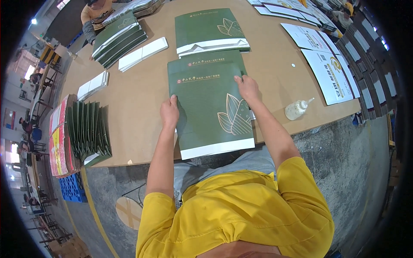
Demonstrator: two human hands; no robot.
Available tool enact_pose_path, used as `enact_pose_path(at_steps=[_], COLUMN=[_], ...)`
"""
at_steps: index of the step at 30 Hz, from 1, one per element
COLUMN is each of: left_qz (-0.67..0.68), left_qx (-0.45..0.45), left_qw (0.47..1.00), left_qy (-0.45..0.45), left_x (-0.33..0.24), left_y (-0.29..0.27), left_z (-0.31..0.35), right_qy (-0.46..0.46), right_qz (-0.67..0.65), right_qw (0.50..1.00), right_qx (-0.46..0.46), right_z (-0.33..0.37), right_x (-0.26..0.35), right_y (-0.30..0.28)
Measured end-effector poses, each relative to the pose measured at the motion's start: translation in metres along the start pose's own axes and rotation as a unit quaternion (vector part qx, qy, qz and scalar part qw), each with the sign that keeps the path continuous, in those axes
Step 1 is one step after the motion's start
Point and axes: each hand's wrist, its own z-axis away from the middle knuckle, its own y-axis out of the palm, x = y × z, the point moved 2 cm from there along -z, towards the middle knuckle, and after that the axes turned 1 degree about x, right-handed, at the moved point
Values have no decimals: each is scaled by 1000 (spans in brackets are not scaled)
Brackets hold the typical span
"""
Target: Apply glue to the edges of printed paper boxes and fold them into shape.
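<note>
My left hand [170, 113] grips the left edge of a flat green paper bag [202, 107] with gold leaf print and a white strip along its near edge. Opposite it, my right hand [248, 89] is closed on the upper right edge, thumb on top. The bag's near end hangs slightly over the table edge. Partly under it lies another green bag [211, 58], its lower part hidden. Farther back rests a stack of green bags [206, 28] with white folded flaps facing me. A white squeeze bottle [296, 110] with a thin nozzle stands right of my right forearm.
On the brown table [142, 99], white card strips [143, 54] and a green bag pile [120, 41] lie back left. Standing folded green bags [88, 129] sit beside a red-and-yellow bundle [60, 137] at the left edge. White printed sheets [329, 73] lie right. A person [95, 17] works across the table.
</note>
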Motion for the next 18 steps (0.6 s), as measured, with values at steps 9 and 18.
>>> enact_pose_path(at_steps=[9, 18], left_qz=[-75, -273], left_qx=[-34, 177], left_qw=[992, 913], left_qy=[97, 246], left_x=[-4, 2], left_y=[11, 37], left_z=[3, -20], right_qy=[-167, -286], right_qz=[211, 294], right_qw=[956, 911], right_qx=[-121, 46], right_z=[12, 0], right_x=[11, 16], right_y=[23, 18])
